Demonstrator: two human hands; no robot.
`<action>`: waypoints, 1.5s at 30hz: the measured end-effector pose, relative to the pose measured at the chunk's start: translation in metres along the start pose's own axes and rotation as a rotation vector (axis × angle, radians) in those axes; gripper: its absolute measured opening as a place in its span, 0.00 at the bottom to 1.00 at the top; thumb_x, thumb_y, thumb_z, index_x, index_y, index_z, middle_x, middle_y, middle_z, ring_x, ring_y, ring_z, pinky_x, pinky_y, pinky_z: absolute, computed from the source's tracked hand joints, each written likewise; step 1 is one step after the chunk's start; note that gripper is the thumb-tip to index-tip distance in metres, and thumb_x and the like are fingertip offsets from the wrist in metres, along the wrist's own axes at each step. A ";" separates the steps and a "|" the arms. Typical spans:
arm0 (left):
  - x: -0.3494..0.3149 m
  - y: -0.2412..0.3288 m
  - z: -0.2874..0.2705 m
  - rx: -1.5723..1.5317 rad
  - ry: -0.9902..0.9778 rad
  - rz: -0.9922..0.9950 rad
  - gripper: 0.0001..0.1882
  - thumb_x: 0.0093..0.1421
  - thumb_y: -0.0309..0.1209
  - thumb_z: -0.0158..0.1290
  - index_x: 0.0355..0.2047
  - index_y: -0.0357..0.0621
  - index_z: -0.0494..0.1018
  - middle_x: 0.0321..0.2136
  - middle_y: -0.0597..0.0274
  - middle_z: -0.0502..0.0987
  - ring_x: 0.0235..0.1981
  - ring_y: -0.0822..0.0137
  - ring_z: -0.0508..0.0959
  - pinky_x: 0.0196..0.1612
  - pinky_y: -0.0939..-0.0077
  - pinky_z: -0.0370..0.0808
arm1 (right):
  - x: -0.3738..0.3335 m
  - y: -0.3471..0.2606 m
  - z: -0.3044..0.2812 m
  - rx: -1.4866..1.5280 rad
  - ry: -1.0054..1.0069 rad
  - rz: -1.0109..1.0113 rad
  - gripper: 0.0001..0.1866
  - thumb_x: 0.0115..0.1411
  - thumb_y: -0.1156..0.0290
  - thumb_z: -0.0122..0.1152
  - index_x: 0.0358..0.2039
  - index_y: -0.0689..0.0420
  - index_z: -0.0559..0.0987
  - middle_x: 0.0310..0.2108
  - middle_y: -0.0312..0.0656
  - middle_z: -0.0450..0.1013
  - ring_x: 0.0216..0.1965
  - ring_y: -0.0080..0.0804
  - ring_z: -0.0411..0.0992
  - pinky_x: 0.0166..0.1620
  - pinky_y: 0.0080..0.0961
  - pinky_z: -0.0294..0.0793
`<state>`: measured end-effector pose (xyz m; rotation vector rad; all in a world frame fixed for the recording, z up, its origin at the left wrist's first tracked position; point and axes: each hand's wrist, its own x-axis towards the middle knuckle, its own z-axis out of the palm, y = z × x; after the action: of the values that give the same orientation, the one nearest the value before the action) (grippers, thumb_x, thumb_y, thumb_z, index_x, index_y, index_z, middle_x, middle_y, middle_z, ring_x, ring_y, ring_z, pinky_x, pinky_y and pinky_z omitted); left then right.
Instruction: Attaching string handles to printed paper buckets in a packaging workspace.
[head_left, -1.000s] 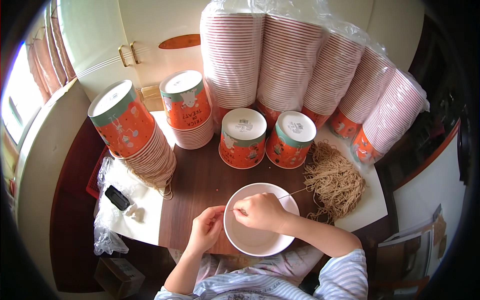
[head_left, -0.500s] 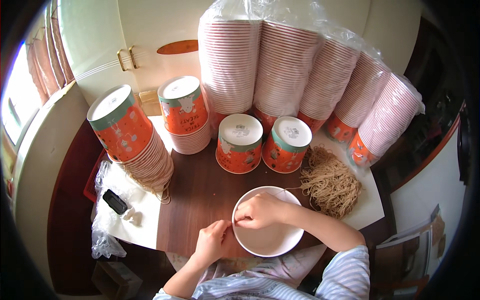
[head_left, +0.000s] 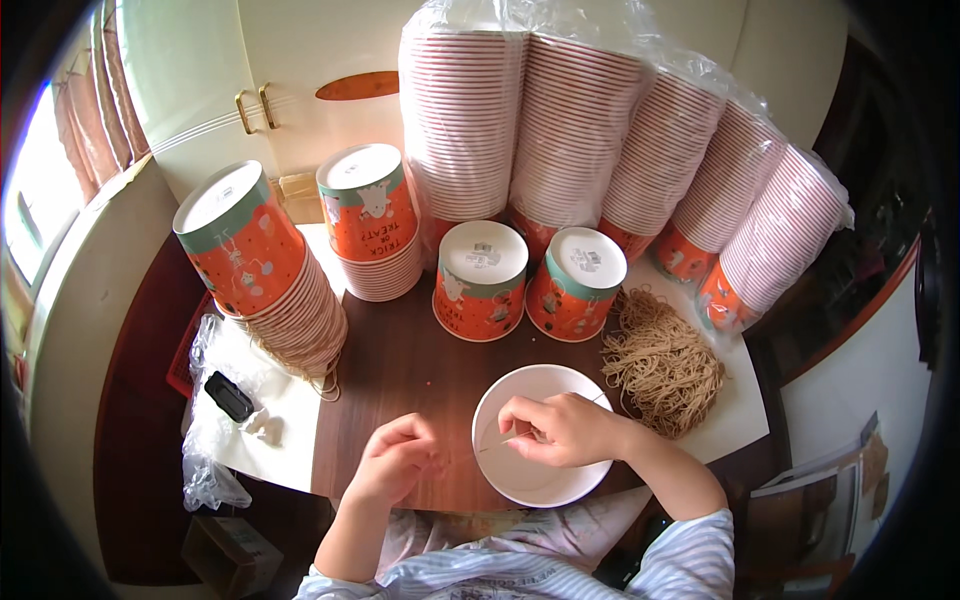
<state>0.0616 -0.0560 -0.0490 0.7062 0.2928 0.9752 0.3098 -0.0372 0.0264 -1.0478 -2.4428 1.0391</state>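
Observation:
Over the white inside of a paper bucket [head_left: 540, 488], my right hand [head_left: 570, 430] is closed in a pinch on a thin piece of twine [head_left: 492, 447]. A short end sticks out left of the fingertips, and a thin line of twine runs behind the hand toward the bucket's far right rim. The bucket stands mouth up at the table's front edge. My left hand [head_left: 398, 460] hovers left of the bucket, apart from it, fingers bent and fingertips blurred; whether it holds anything does not show. A tangled heap of tan twine [head_left: 665, 370] lies right of the bucket.
Two upside-down orange-and-green buckets [head_left: 480, 290] stand ahead. At left are two inverted stacks, one leaning [head_left: 245, 245] with twine around its rims, one upright [head_left: 368, 210]. Tall plastic-wrapped bucket stacks [head_left: 570, 130] line the back. A black tray [head_left: 229, 397] lies on clear plastic [head_left: 205, 460].
My left hand has drawn back left, away from the bucket's rim. My right hand has lifted off the inner wall and moved slightly right, with the twine end now showing.

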 end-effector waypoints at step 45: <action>0.015 -0.011 0.012 0.712 0.087 0.039 0.06 0.54 0.23 0.54 0.31 0.39 0.67 0.26 0.68 0.74 0.27 0.83 0.70 0.29 0.88 0.68 | 0.003 -0.020 0.046 -0.451 0.492 -0.075 0.07 0.46 0.63 0.63 0.20 0.51 0.76 0.20 0.32 0.65 0.24 0.26 0.70 0.25 0.22 0.71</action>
<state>0.0830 -0.0527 -0.0460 1.3194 0.7237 0.9372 0.2742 -0.0677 0.0087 -1.1592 -2.3096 0.1606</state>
